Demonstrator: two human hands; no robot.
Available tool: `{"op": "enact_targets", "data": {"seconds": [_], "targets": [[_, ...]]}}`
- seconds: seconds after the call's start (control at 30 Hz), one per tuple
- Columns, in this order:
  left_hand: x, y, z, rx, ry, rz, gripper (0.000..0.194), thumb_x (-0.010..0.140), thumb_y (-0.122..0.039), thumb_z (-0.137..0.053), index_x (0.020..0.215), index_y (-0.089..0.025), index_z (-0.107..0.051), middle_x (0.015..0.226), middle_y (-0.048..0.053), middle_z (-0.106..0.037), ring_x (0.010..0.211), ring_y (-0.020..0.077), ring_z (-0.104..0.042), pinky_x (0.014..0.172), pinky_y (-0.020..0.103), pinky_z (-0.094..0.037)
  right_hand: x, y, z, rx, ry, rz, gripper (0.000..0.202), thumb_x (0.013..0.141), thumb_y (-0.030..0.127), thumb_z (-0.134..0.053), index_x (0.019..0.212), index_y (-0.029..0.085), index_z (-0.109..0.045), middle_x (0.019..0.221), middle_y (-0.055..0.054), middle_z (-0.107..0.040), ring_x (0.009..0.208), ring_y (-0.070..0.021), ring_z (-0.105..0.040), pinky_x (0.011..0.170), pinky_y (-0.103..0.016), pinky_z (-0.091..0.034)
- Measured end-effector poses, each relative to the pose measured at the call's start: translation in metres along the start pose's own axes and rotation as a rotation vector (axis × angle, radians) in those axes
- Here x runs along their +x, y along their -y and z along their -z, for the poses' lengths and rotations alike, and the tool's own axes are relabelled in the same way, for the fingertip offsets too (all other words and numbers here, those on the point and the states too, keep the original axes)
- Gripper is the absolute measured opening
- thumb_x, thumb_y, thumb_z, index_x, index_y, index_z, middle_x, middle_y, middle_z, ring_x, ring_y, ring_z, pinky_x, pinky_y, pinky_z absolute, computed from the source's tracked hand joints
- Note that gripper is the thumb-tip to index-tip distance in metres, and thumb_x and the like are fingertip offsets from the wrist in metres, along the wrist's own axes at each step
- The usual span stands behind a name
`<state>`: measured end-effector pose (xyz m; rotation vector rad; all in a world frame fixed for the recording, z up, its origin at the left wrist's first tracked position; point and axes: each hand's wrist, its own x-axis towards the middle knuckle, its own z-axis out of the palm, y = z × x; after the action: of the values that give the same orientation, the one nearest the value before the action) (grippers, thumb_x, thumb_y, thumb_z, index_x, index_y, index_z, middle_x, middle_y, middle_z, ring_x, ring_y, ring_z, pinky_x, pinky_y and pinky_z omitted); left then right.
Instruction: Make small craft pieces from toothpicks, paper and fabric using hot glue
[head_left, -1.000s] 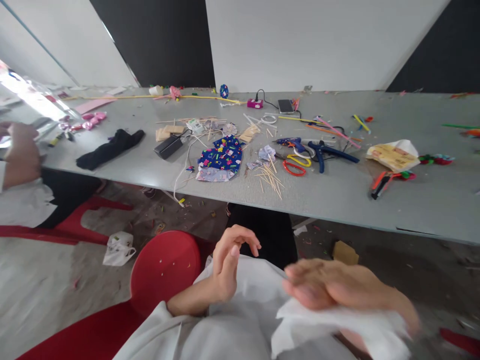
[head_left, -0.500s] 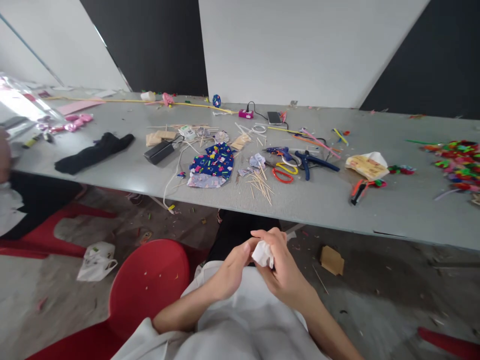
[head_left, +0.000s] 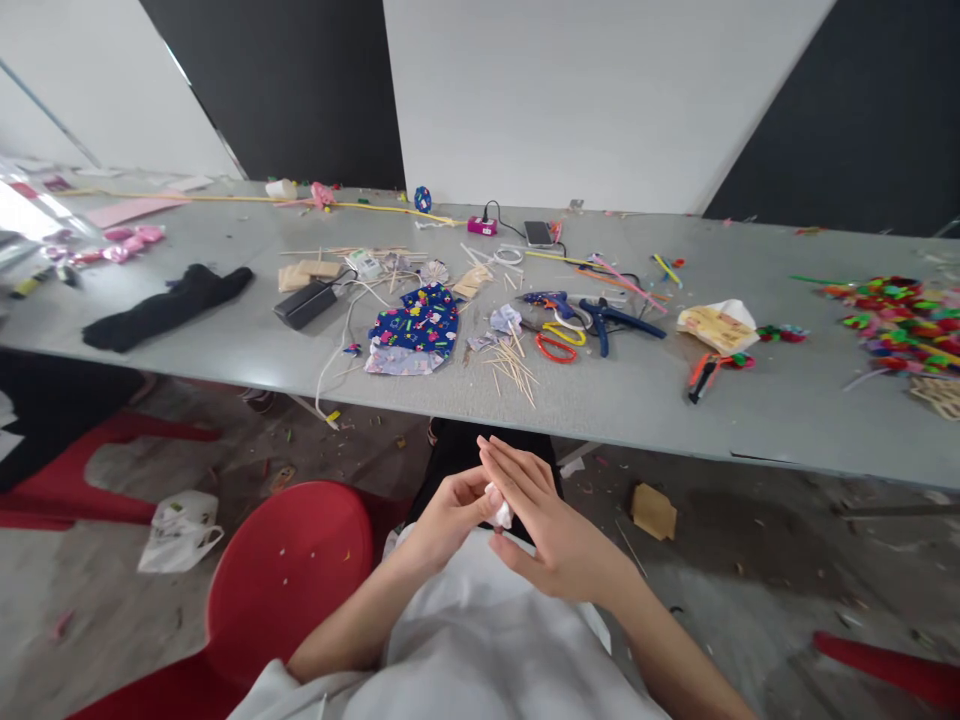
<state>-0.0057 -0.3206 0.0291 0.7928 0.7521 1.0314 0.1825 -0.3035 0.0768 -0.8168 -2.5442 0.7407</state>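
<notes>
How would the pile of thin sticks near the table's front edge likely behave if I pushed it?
The thin sticks lie loose and crossed, so they would probably scatter. Being straight, they seem stiff, but their slenderness suggests they're light and may snap.

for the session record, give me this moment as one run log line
left hand: on white wad | right hand: fingers over wad | near: grey table, patterned cloth, red chair
</notes>
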Motion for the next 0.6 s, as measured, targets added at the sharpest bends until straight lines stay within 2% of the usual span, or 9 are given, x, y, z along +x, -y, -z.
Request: {"op": "enact_targets", "data": {"seconds": [0.07, 0.13, 0.2, 0.33, 0.4, 0.43, 0.5, 0.53, 0.6], "targets": [[-0.001, 0.003, 0.009, 0.019, -0.036, -0.002, 0.048, 0.088, -0.057, -0.082, 0.096, -0.011, -0.073, 0.075, 0.004, -0.064, 0.066, 0.0112, -0.056, 0.066, 0.025, -0.049, -0.005, -0.01, 0.014, -0.03, -0.001, 0.008, 0.086, 0.105, 0.04, -0.058, 0.174, 0.031, -0.007, 0.178, -0.012, -0.027, 0.165, -0.0309, -0.025, 0.128, -0.059, -0.033], [-0.002, 0.004, 0.023, 0.113, -0.104, -0.02, 0.047, 0.089, -0.057, -0.08, 0.096, -0.011, -0.074, 0.074, 0.004, -0.065, 0.064, 0.0113, -0.055, 0.063, 0.024, -0.047, -0.009, -0.031, 0.037, -0.097, -0.133, -0.078, 0.074, 0.107, 0.038, -0.055, 0.172, 0.034, -0.02, 0.174, -0.011, -0.036, 0.161, -0.0305, -0.035, 0.127, -0.058, -0.034], [-0.003, 0.003, 0.042, 0.29, -0.202, -0.073, 0.045, 0.091, -0.057, -0.077, 0.093, -0.011, -0.075, 0.072, 0.004, -0.066, 0.064, 0.012, -0.055, 0.063, 0.024, -0.045, -0.013, -0.064, 0.069, -0.191, -0.314, -0.191, 0.064, 0.107, 0.038, -0.054, 0.167, 0.03, -0.033, 0.166, -0.013, -0.048, 0.153, -0.0314, -0.046, 0.126, -0.057, -0.034], [0.005, 0.003, 0.105, 0.714, -0.459, -0.107, 0.043, 0.098, -0.055, -0.065, 0.098, -0.014, -0.077, 0.075, 0.003, -0.069, 0.068, 0.014, -0.058, 0.068, 0.025, -0.046, -0.02, -0.169, 0.146, -0.423, -0.614, -0.412, 0.047, 0.106, 0.042, -0.053, 0.142, 0.013, -0.063, 0.137, -0.02, -0.069, 0.134, -0.0311, -0.061, 0.116, -0.047, -0.04], [0.015, 0.005, 0.144, 0.982, -0.491, -0.033, 0.039, 0.099, -0.051, -0.061, 0.1, -0.016, -0.079, 0.078, 0.003, -0.073, 0.072, 0.0168, -0.063, 0.071, 0.026, -0.046, -0.025, -0.226, 0.178, -0.557, -0.692, -0.623, 0.04, 0.104, 0.032, -0.055, 0.133, 0.008, -0.068, 0.132, -0.024, -0.07, 0.129, -0.0305, -0.061, 0.111, -0.044, -0.039], [0.021, 0.007, 0.164, 1.11, -0.48, 0.029, 0.038, 0.1, -0.048, -0.06, 0.099, -0.016, -0.08, 0.077, 0.004, -0.074, 0.074, 0.0181, -0.066, 0.072, 0.026, -0.046, -0.028, -0.252, 0.192, -0.623, -0.693, -0.744, 0.039, 0.101, 0.03, -0.061, 0.131, 0.008, -0.069, 0.135, -0.026, -0.067, 0.127, -0.0317, -0.059, 0.108, -0.044, -0.039], [0.034, 0.012, 0.198, 1.376, -0.442, 0.209, 0.037, 0.101, -0.041, -0.056, 0.089, -0.015, -0.08, 0.076, 0.006, -0.075, 0.077, 0.0199, -0.069, 0.072, 0.027, -0.045, -0.036, -0.296, 0.211, -0.716, -0.658, -0.928, 0.052, 0.094, 0.036, -0.074, 0.137, 0.007, -0.067, 0.14, -0.031, -0.061, 0.124, -0.0339, -0.053, 0.1, -0.046, -0.036], [0.039, 0.014, 0.211, 1.477, -0.425, 0.321, 0.036, 0.101, -0.035, -0.055, 0.085, -0.015, -0.08, 0.077, 0.007, -0.076, 0.08, 0.0205, -0.071, 0.073, 0.027, -0.045, -0.039, -0.313, 0.216, -0.741, -0.633, -0.97, 0.059, 0.09, 0.037, -0.079, 0.139, 0.008, -0.065, 0.144, -0.031, -0.058, 0.122, -0.0334, -0.05, 0.096, -0.046, -0.035], [0.049, 0.019, 0.227, 1.523, -0.412, 0.388, 0.032, 0.099, -0.029, -0.058, 0.079, -0.014, -0.078, 0.077, 0.01, -0.076, 0.083, 0.0226, -0.073, 0.075, 0.027, -0.045, -0.046, -0.338, 0.221, -0.801, -0.574, -1.004, 0.052, 0.088, 0.035, -0.081, 0.133, 0.011, -0.07, 0.139, -0.027, -0.06, 0.113, -0.0296, -0.049, 0.088, -0.046, -0.03]]}}
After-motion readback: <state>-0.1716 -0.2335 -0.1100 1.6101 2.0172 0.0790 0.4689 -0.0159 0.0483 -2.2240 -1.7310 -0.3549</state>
